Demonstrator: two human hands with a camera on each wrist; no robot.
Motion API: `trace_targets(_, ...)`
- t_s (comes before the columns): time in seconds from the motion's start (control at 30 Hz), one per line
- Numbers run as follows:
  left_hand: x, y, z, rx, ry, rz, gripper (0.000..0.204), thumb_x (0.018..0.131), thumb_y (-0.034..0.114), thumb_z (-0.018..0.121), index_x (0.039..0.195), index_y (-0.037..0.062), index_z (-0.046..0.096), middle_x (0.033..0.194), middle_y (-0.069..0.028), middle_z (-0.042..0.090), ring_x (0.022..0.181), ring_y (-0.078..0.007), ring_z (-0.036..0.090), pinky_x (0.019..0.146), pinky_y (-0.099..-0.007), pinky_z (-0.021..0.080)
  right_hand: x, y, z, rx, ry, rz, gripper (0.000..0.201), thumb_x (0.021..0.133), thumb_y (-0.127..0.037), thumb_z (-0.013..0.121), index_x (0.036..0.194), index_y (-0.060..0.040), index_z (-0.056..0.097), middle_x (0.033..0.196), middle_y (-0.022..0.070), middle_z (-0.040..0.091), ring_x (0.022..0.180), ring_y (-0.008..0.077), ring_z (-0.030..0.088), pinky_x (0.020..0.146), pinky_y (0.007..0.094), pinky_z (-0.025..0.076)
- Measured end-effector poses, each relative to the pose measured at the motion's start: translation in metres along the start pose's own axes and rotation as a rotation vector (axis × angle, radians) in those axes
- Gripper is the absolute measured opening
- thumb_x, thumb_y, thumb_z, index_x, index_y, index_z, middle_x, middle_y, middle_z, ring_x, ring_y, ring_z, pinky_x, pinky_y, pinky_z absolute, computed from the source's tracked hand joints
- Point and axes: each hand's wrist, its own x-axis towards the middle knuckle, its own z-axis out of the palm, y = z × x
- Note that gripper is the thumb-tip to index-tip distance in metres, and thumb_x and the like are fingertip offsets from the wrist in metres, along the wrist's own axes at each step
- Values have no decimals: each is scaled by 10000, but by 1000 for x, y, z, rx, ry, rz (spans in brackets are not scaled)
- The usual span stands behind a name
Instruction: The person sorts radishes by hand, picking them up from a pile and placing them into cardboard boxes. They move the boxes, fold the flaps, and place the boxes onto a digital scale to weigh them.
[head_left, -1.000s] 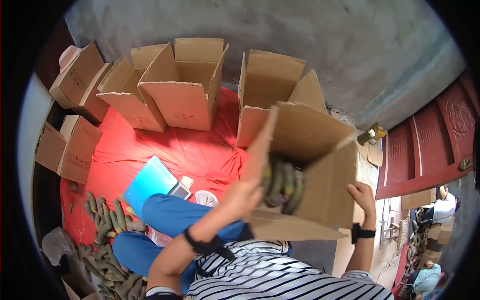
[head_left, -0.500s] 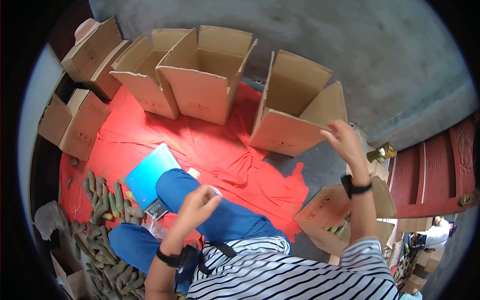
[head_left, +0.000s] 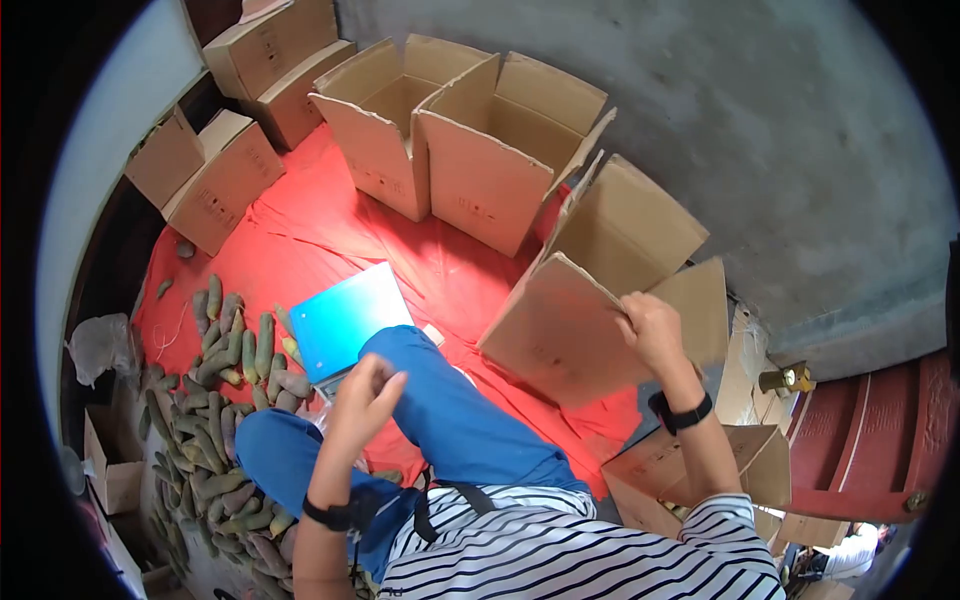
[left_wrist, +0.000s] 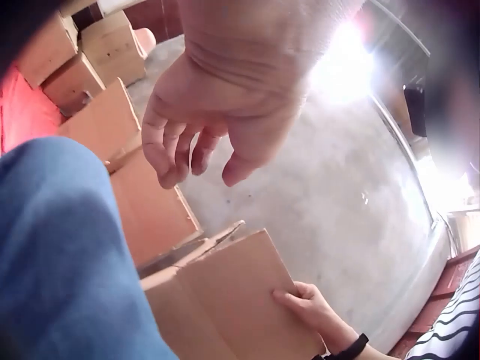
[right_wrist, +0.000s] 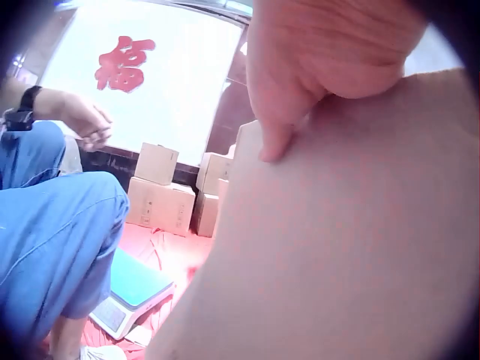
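Note:
In the head view, my right hand [head_left: 655,330] pinches the upper edge of an open cardboard box [head_left: 560,335]; the right wrist view shows the thumb against the box wall [right_wrist: 337,240]. My left hand [head_left: 362,395] hangs in the air over my knee, touching nothing. In the left wrist view the left hand [left_wrist: 225,112] has its fingers loosely bent with gaps between them. The gripped box stands tilted at the edge of the red cloth [head_left: 450,270], and its inside shows no contents.
Two open boxes [head_left: 480,185] stand by the wall, with closed ones [head_left: 225,190] at the left. A blue-topped scale [head_left: 350,315] sits beside my knee. Many green vegetables [head_left: 215,440] lie at the left. Another box [head_left: 640,490] holding vegetables is at my right.
The box of vegetables was let go and stands at my right. My right hand has taken hold of the empty box and drawn it closer. The left hand came off the first box.

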Motion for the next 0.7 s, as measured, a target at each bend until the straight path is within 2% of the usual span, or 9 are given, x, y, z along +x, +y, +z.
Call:
trace_targets(0.07,20,28,22,102,133,276,321,860,269,705,950,-12,577,861,-146,619,770,-252,631,699,-355,506,-12,-23,-14,19,30,-31,143,704,-127,693,774,-78,578,749,89,578,748,291,605,650,419,492)
trace_targets(0.2,40,94,55,172,67,376,686,824,408,723,1301,-28,491,1248,-249,546,1158,-375,553,978,-421,446,-29,-76,-46,22,85,-73,137,700,-99,689,792,-77,590,727,83,553,700,288,575,620,411,451)
trace_targets(0.27,58,102,76,136,114,495,790,778,496,734,1288,-54,485,1290,-265,516,1247,-400,477,1036,-437,407,-38,-97,-59,23,141,-53,138,704,-74,686,826,-75,621,722,79,550,677,281,556,610,400,427)
trace_targets(0.3,60,110,68,137,131,487,790,778,496,734,1288,-54,485,1290,-265,516,1247,-400,477,1036,-437,407,-43,-101,-63,30,140,-71,138,704,-74,686,826,-75,621,722,79,550,677,281,556,610,400,427)
trace_targets(0.37,59,127,47,194,-128,391,923,728,560,754,1310,-90,454,1342,-296,477,1288,-403,447,1066,-433,382,-49,-108,-68,48,191,-46,156,709,-59,690,858,-70,646,718,75,561,659,276,547,597,396,411)
trace_targets(0.4,58,123,44,194,-117,380,923,728,560,754,1310,-90,454,1342,-296,477,1288,-403,447,1066,-433,382,-51,-114,-72,56,186,-58,156,709,-59,690,858,-70,646,718,75,561,659,276,547,597,396,411)
trace_targets(0.47,57,117,38,67,-166,583,1047,680,618,767,1343,-111,413,1365,-308,458,1319,-397,420,1094,-436,350,-53,-131,-79,136,187,-51,135,724,-54,693,851,-63,649,719,83,577,647,277,546,586,389,399)
trace_targets(0.5,48,121,30,95,-222,581,1073,684,630,764,1353,-122,392,1376,-313,443,1340,-397,398,1114,-436,322,-51,-139,-82,135,183,-70,180,691,-35,688,868,-53,660,715,79,582,633,266,548,572,376,399)
trace_targets(0.7,7,124,-26,43,-78,631,1046,722,639,734,1386,-84,373,1440,-290,385,1376,-378,362,1132,-432,287,-25,-176,-104,76,292,-287,291,638,-64,657,927,-36,676,742,48,593,641,206,560,553,339,405)
